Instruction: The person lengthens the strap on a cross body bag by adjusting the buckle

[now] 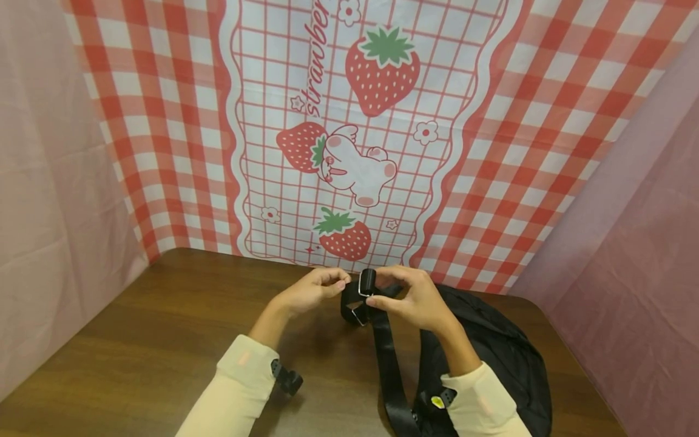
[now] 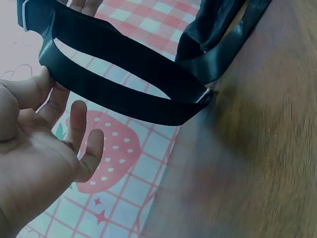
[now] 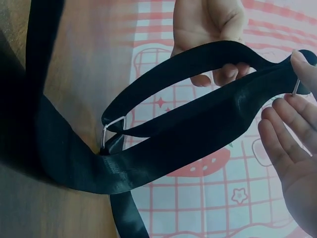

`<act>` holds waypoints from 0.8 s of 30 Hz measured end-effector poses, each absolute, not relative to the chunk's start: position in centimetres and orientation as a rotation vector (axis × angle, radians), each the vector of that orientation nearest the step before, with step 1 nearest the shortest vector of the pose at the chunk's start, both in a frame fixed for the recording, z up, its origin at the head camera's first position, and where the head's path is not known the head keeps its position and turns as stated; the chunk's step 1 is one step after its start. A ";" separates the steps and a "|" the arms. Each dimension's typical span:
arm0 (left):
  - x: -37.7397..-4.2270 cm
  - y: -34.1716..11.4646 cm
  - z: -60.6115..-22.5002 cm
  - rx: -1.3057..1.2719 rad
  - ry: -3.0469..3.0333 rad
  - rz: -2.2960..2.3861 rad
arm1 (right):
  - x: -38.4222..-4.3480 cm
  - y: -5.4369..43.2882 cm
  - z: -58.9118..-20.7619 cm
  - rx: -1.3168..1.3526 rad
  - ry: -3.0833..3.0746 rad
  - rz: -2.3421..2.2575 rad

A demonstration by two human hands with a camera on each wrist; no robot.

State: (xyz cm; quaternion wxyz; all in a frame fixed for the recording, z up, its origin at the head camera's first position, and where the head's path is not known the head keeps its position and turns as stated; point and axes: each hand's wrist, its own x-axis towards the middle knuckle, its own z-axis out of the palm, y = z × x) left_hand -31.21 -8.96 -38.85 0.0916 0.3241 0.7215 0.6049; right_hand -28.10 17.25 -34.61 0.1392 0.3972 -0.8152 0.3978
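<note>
Pinching blk strap (image 1: 389, 358) w/ L hand (image 1: 307, 292), R hand (image 1: 419, 300) gripping it at buckle (image 1: 360, 286), blk bag (image 1: 499, 340) on tbl (image 1: 136, 346)

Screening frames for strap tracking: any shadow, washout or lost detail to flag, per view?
Head: soft shadow on the wooden table below the left hand. Left wrist: washed-out top-left corner; blurry dark patch on the table beside the metal buckle. Right wrist: pale strawberry-print cloth; black strap nearly textureless, its far-left stretch sinking into darkness.
</note>
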 end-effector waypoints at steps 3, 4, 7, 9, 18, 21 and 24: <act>-31.2 -8.9 -38.9 0.960 2.025 1.876 | -28.2 17.4 -34.7 1.145 -2.365 1.190; -31.2 -8.9 -39.0 0.956 1.983 1.905 | -28.3 17.4 -34.7 1.142 -2.367 1.218; -31.3 -8.8 -39.1 0.938 1.891 1.964 | -28.3 17.5 -34.6 1.123 -2.365 1.298; -31.3 -8.8 -39.1 0.922 1.887 1.970 | -28.2 17.4 -34.5 1.117 -2.359 1.338; -31.1 -8.6 -38.8 0.889 1.972 1.953 | -28.2 17.4 -34.5 1.162 -2.342 1.339; -31.0 -8.5 -38.8 0.921 1.938 1.972 | -28.2 17.4 -34.5 1.186 -2.346 1.352; -30.9 -8.5 -38.7 0.940 1.887 2.007 | -28.2 17.5 -34.5 1.197 -2.352 1.363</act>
